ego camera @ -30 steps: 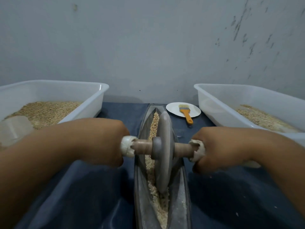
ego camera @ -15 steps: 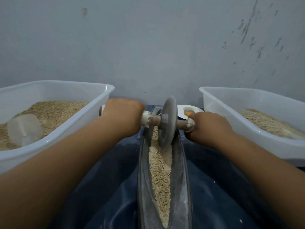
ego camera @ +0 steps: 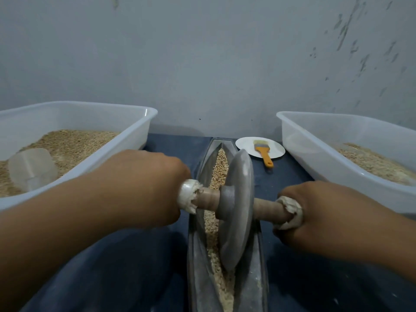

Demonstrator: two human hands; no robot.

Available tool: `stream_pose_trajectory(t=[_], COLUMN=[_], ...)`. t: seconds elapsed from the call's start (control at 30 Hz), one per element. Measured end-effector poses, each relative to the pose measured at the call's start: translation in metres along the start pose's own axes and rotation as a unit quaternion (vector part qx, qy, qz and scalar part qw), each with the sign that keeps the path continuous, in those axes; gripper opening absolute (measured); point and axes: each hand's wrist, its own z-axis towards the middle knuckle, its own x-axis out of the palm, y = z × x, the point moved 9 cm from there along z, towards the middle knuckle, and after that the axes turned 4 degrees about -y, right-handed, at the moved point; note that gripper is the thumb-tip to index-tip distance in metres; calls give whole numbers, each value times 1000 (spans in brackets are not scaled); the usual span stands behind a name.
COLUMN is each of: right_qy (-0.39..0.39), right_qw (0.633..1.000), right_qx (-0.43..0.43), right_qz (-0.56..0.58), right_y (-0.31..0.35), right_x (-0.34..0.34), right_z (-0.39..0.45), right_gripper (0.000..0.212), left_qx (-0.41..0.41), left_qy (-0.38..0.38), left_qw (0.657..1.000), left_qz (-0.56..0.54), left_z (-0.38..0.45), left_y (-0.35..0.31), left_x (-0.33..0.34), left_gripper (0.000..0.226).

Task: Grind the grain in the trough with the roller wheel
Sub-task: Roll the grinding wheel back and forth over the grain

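Grey metal roller wheel (ego camera: 236,208) stands mid-trough in the long metal trough (ego camera: 258,278) of tan grain (ego camera: 219,172); your left hand (ego camera: 144,188) and right hand (ego camera: 315,212) each grip its wooden axle (ego camera: 267,207). Mid-grind: next stroke likely needs even downward pressure.

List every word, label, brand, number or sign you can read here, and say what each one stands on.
None: no readable text shows anywhere in this view.
The left tub, right tub, clear cup, trough, roller wheel, white plate and orange brush all look unmarked.
The dark marks on the wall are stains, not writing.
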Motion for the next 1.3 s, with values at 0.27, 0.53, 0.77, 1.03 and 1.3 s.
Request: stream_pose_trajectory(t=[0.27,0.53,0.77,1.03,1.3], right_qy=[-115,-202,-172,-157,-93], right_qw=[989,975,981,981,993], right_qx=[68,64,42,28,20], right_qz=[-62,-72,-83,-109,-74], right_y=[-37,-43,-25,-2,6], right_x=[-1,-9,-11,-22,-29], right_z=[100,109,70,32,-15], right_gripper=[13,11,15,17,20], left_qx=[-46,-31,-23,-25,-17], left_qy=[-107,-195,-103,-69,-58], left_qw=[993,980,993,997,998], left_qz=[-6,0,-52,-34,-10], left_z=[77,91,68,21,-21], left_y=[4,5,11,5,1], left_x=[-5,-8,12,9,-8], left_gripper=[15,18,22,25,14])
